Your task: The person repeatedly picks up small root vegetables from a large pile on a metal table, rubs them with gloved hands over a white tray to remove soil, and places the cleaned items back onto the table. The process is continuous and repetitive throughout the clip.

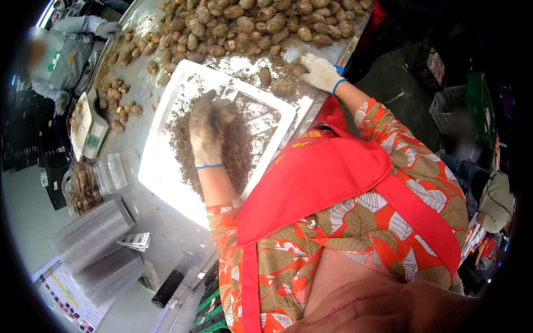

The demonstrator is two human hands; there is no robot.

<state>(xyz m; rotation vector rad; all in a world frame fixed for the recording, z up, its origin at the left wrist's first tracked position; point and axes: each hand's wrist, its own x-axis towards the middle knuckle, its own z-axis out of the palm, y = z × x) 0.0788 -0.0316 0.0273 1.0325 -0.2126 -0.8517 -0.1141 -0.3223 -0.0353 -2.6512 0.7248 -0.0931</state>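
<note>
My left hand (209, 129), in a soiled knit glove with a blue cuff edge, is over a white shallow tray (164, 112). Motion blurs its fingers, so whether they hold anything cannot be told. Brown fibrous debris (243, 154) lies in the tray around this hand. Beyond the tray's right corner, my right hand (320, 74), in a paler glove, has its thumb and fingers around a small brown taro-like corm (299, 70) on the metal table. Two more corms lie near it, one of them an oval corm (283, 88). Behind is a large heap of hairy corms (250, 25).
Loose corms (114, 93) lie left of the tray, beside a kitchen-type scale (98, 129). Nearer are packed corms (83, 185), stacked clear plastic trays (93, 233), printed labels (135, 240) and a black cylindrical object (168, 288). A co-worker (62, 58) is across the table (166, 245).
</note>
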